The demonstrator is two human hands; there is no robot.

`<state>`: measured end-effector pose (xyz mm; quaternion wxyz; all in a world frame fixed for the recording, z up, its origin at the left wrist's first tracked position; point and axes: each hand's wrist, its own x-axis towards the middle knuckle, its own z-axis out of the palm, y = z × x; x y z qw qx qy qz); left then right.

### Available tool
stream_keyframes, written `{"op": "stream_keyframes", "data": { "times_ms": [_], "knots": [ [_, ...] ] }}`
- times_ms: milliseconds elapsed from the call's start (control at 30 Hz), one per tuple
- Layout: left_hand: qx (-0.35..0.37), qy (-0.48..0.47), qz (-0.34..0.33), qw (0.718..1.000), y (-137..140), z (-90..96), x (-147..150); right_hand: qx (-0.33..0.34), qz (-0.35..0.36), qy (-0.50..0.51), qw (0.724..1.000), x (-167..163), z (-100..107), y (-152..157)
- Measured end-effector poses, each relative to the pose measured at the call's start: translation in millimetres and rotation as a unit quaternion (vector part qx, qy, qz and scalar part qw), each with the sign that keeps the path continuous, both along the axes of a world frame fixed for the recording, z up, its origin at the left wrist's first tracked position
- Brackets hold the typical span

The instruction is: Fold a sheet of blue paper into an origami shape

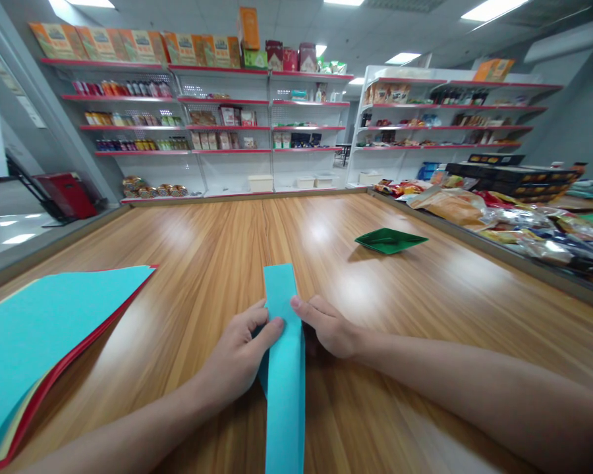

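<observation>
A light-blue sheet of paper, folded into a long narrow strip, runs from the bottom edge up to the middle of the head view. My left hand grips its left side, the thumb lying on top and the fingers partly hidden behind the paper. On the other side, my right hand is closed at the right edge, its thumb against the paper and its other fingers curled and partly hidden. Beyond my right hand lies a folded green paper boat, pointed at both ends.
A stack of coloured paper, blue on top with red and cream below, lies on the left of the wooden table. Packaged snacks and dark boxes crowd the right side, past the table's edge. Stocked shelves stand behind.
</observation>
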<state>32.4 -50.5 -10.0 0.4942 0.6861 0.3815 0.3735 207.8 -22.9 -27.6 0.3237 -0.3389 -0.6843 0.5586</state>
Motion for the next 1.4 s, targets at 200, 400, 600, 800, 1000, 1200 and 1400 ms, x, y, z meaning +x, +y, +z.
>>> {"op": "stream_keyframes", "data": {
  "times_ms": [200, 400, 600, 800, 1000, 1200, 1400],
  "knots": [
    [0.01, 0.009, 0.021, 1.0, 2, 1.7, -1, 0.04, 0.032, -0.006, 0.999, 2, -1, 0],
    [0.042, 0.019, 0.027, 0.999, 1, -3.5, -1, 0.109, 0.02, -0.059, 0.992, 2, 2, -1],
    [0.051, 0.022, 0.044, 0.997, 2, -5.9, -2, 0.069, 0.031, -0.058, 0.995, -1, 0, 1],
    [0.067, 0.028, 0.037, 0.997, 2, -7.3, -3, 0.107, 0.014, -0.074, 0.991, -1, 0, 0],
    [0.06, 0.019, 0.033, 0.997, 1, -4.2, -3, -0.009, 0.017, 0.014, 1.0, -2, -2, 2],
    [0.079, 0.031, 0.06, 0.995, 3, -8.6, -4, 0.059, 0.056, -0.037, 0.996, 0, -1, 1],
    [0.103, 0.058, 0.066, 0.991, 3, -9.8, -4, 0.102, 0.061, -0.058, 0.991, 0, 1, 1]
  ]
}}
